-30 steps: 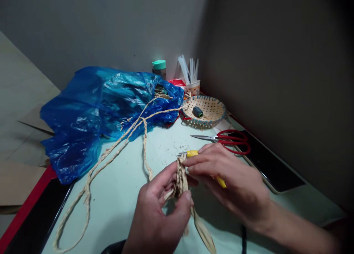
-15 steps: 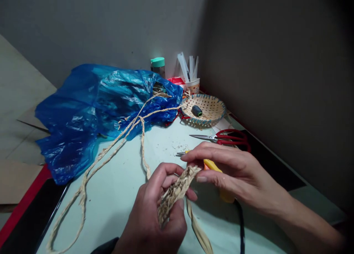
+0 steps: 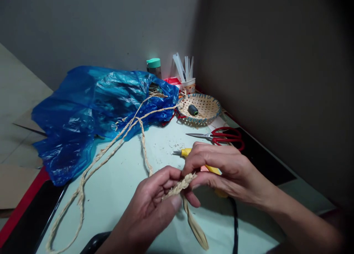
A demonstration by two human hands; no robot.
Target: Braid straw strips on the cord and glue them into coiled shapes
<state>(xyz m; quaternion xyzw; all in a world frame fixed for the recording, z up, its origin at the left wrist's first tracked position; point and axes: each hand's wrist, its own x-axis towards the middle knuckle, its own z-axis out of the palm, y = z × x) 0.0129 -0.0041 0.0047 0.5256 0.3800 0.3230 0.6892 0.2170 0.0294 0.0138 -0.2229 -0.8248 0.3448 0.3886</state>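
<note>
A braided piece of dry plant fibre [image 3: 181,185] is held above the table, its plaited edge facing up. My left hand [image 3: 155,202] grips it, thumb on the near side and fingers behind. At its far right end, my right hand [image 3: 221,171] pinches the braid between thumb and fingers. A loose flat strand [image 3: 197,228] hangs below the braid toward the table. From behind my left hand a twisted fibre cord [image 3: 143,143] runs back and loops over the table's left part. Beneath my right hand lies a yellow-handled tool [image 3: 186,151] with a thin metal tip, partly hidden.
Red-handled scissors [image 3: 212,136] lie beyond my right hand. Behind them a woven basket [image 3: 211,108] holds a dark thread spool [image 3: 193,110]. A blue plastic bag [image 3: 110,99] fills the back left. A cup of white sticks [image 3: 189,86] and a green-lidded jar [image 3: 154,67] stand near the wall.
My left hand has turned the braid flatter, so its narrow edge shows now instead of its broad face. My right fingers have closed in onto its end. The view has shifted slightly.
</note>
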